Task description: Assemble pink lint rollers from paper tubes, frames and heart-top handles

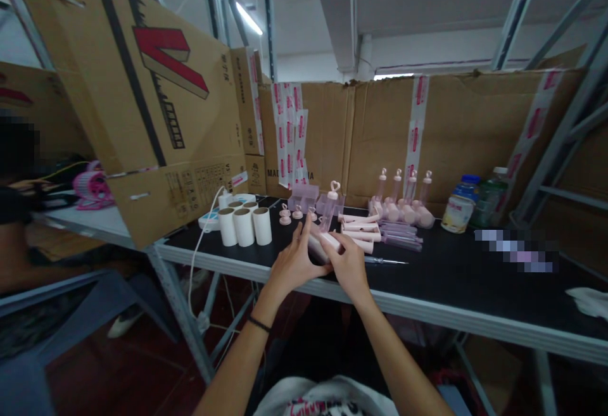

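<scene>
My left hand (293,263) and my right hand (350,265) are closed together around a pale pink plastic part (327,242) above the table's front edge. The fingers cover much of it. Just beyond my hands rises a clear stem (329,212) topped by a pink heart-shaped loop (335,186); I cannot tell whether it joins the held part. Small pink knobs (285,216) stand to the left of it. Near my right hand lie pink half-tube pieces (361,232), translucent purple strips (401,235) and a screwdriver (387,261).
White tubes (245,227) stand at the left by a power strip with a white cable (196,264). Several pink pieces with heart-topped stems (391,209) stand at the back. Two bottles (460,206) are farther right. Cardboard walls (323,131) enclose the black tabletop (441,277). Another person's arm (28,258) is at far left.
</scene>
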